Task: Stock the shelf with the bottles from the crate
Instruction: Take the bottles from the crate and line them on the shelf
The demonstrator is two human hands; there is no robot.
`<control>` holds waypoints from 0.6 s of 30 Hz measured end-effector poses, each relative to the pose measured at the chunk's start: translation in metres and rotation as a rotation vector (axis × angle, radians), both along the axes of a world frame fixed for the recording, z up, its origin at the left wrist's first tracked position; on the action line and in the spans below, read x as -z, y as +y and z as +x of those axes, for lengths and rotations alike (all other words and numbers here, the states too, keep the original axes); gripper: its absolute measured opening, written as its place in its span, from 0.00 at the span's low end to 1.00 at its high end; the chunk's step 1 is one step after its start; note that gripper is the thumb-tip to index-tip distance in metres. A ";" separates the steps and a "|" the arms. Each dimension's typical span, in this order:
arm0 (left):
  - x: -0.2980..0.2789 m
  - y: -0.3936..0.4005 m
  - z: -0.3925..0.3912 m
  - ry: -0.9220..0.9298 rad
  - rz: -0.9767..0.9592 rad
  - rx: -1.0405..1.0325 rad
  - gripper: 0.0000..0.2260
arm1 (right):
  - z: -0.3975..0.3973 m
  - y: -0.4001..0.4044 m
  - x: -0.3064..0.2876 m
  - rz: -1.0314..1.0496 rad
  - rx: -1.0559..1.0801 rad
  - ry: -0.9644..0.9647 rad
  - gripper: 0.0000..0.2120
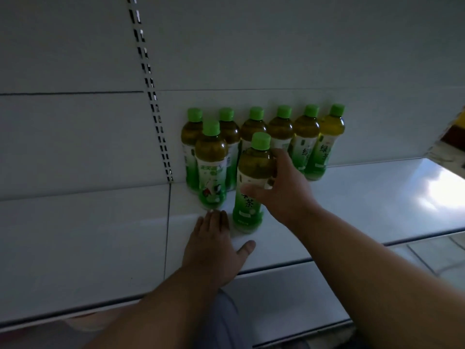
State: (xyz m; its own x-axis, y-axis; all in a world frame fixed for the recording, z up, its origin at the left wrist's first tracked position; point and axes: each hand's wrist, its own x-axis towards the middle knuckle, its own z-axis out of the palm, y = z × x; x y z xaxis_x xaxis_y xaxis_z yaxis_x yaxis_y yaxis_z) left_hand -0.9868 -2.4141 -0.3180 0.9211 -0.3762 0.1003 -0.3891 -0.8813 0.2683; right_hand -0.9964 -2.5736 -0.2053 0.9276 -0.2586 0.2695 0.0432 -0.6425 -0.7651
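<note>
We see six bottles (264,137) lining the far shelf (352,197) wall, our right hand (281,187) gripping a nearer bottle (251,182), left hand (214,245) flat, fingers straight.

one head camera, close on the shelf

a single wide-angle view, worn on the person's head, looks forward and slightly down onto a white shelf (352,197) and its back panel (251,59). it sits close: both forearms enter from the bottom edge and reach toward the middle of the frame, where the bottles (254,182) stand. straight lines bow toward the edges, and the slotted upright (151,96) leans to the left. a strip of floor (432,250) shows at the right beyond the shelf edge. there is no second view.
</note>
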 end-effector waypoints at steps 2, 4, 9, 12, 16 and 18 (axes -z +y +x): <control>0.000 0.001 0.000 0.038 -0.026 -0.002 0.51 | -0.006 0.002 0.019 -0.077 0.041 0.061 0.32; 0.000 0.003 0.001 0.087 -0.009 0.016 0.51 | -0.009 0.005 0.036 -0.122 0.078 0.111 0.29; -0.001 0.002 0.004 0.101 0.060 0.044 0.50 | 0.014 0.012 0.050 -0.143 0.143 0.069 0.23; -0.002 0.003 0.002 0.110 0.077 0.047 0.49 | 0.038 0.018 0.050 -0.152 0.179 0.067 0.22; -0.001 0.002 0.002 0.117 0.051 0.033 0.49 | 0.060 0.021 0.048 -0.136 0.213 0.089 0.23; -0.001 0.002 0.002 0.122 0.048 0.029 0.49 | 0.059 0.021 0.049 -0.116 0.203 0.100 0.26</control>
